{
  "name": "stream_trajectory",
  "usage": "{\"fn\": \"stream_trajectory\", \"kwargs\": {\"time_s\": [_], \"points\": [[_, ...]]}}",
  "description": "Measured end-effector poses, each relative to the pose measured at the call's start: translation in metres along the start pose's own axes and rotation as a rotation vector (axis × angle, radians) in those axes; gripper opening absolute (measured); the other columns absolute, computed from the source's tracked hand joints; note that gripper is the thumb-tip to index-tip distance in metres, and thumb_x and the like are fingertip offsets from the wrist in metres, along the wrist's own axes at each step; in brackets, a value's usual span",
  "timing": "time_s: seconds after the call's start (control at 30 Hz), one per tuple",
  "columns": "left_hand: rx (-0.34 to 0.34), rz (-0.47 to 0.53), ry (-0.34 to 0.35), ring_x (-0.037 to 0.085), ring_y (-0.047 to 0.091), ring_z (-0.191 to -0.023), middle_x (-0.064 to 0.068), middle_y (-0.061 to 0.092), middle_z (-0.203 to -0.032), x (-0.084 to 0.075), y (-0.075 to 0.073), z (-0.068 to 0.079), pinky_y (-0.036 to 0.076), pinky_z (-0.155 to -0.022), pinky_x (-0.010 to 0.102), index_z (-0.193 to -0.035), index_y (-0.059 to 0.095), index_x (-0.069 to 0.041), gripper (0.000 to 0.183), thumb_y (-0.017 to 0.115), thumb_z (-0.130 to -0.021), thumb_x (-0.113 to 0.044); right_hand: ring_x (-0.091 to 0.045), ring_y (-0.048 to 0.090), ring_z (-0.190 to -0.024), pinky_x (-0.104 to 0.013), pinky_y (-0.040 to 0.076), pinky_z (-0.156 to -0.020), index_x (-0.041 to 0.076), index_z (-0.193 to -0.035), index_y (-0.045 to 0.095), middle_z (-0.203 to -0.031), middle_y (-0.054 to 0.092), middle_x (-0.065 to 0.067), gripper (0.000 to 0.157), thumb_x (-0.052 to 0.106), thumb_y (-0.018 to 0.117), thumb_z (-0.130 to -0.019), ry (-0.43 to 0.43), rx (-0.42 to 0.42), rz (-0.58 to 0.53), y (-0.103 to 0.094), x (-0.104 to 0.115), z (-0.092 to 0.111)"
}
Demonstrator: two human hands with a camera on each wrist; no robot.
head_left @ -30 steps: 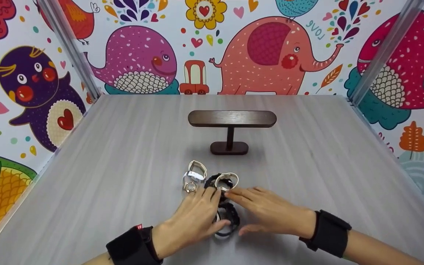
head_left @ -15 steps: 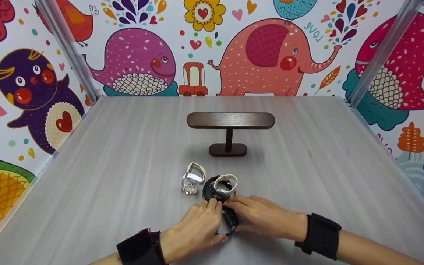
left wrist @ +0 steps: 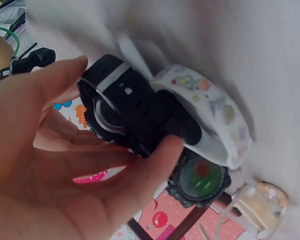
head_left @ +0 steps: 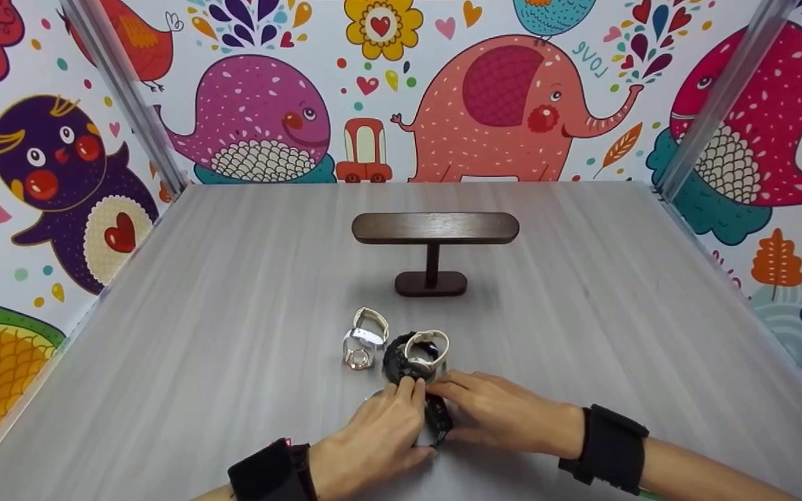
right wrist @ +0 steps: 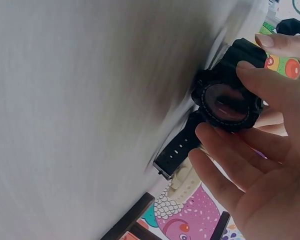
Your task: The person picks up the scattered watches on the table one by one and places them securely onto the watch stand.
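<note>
A black sports watch (head_left: 437,417) is between my hands near the front of the table. My left hand (head_left: 379,437) grips one side, its thumb and fingers around the black strap (left wrist: 137,100) in the left wrist view. On the other side my right hand (head_left: 509,410) pinches the round case (right wrist: 226,104); its loose strap end with holes and buckle (right wrist: 176,151) points away. Just beyond stand another black watch (head_left: 395,358) and a cream watch (head_left: 441,339) overlapping it. A white patterned strap (left wrist: 217,107) lies against the held watch in the left wrist view.
To the left of these stands a small cluster: a cream-banded watch (head_left: 373,319), a silver band (head_left: 367,337) and a rose-gold watch (head_left: 358,359). Farther back is a dark wooden T-shaped stand (head_left: 436,228). Printed panels (head_left: 498,104) wall the table on the sides and back.
Both hands have drawn slightly toward the front edge and closed around the black watch, which now stands more edge-on between them. Over the last half second they have barely moved.
</note>
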State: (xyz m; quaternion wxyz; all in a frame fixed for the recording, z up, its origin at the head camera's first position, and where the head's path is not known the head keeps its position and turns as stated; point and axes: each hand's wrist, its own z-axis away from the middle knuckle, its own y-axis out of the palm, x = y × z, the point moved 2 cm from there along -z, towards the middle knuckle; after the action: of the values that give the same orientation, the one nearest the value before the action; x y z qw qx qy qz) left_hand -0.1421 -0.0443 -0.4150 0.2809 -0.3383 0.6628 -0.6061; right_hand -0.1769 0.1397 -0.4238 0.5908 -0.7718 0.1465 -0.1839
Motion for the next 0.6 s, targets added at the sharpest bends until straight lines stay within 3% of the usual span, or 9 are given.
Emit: {"fn": "stream_trajectory", "kwargs": {"time_s": [0.1, 0.23, 0.43, 0.6], "points": [[0.003, 0.049, -0.018, 0.025, 0.066, -0.095, 0.013, 0.061, -0.118, -0.001, -0.004, -0.001, 0.062, -0.077, 0.028, -0.137, 0.053, 0.008, 0.087, 0.081, -0.078, -0.049, -0.018, 0.067, -0.108, -0.033, 0.06, -0.092, 0.002, -0.134, 0.059, -0.123, 0.066, -0.005, 0.059, 0.031, 0.078, -0.087, -0.006, -0.032, 0.0, -0.006, -0.001, 0.002], [-0.026, 0.189, -0.047, 0.032, 0.067, -0.106, 0.018, 0.058, -0.128, 0.002, -0.015, -0.004, 0.064, -0.078, 0.031, -0.142, 0.047, 0.009, 0.085, 0.082, -0.08, -0.038, -0.02, 0.067, -0.111, -0.033, 0.059, -0.094, 0.001, -0.135, 0.058, -0.125, 0.065, -0.006, 0.061, 0.023, 0.081, -0.083, -0.03, -0.137, -0.046, -0.02, -0.004, 0.003], [-0.177, 0.416, -0.033, 0.032, 0.064, -0.114, 0.023, 0.054, -0.133, 0.009, -0.033, -0.013, 0.061, -0.091, 0.031, -0.148, 0.037, 0.01, 0.085, 0.081, -0.08, -0.017, -0.02, 0.066, -0.114, -0.021, 0.053, -0.102, 0.001, -0.134, 0.059, -0.126, 0.065, -0.007, 0.061, 0.013, 0.084, -0.08, -0.075, -0.336, -0.118, -0.048, -0.01, 0.001], [-0.264, 0.557, -0.023, 0.026, 0.063, -0.115, 0.019, 0.052, -0.132, 0.013, -0.044, -0.025, 0.058, -0.097, 0.03, -0.15, 0.035, 0.007, 0.085, 0.078, -0.078, -0.008, -0.021, 0.066, -0.113, -0.013, 0.049, -0.103, 0.002, -0.137, 0.057, -0.126, 0.063, -0.009, 0.064, 0.008, 0.084, -0.08, -0.046, -0.394, -0.137, -0.069, -0.013, -0.001]]}}
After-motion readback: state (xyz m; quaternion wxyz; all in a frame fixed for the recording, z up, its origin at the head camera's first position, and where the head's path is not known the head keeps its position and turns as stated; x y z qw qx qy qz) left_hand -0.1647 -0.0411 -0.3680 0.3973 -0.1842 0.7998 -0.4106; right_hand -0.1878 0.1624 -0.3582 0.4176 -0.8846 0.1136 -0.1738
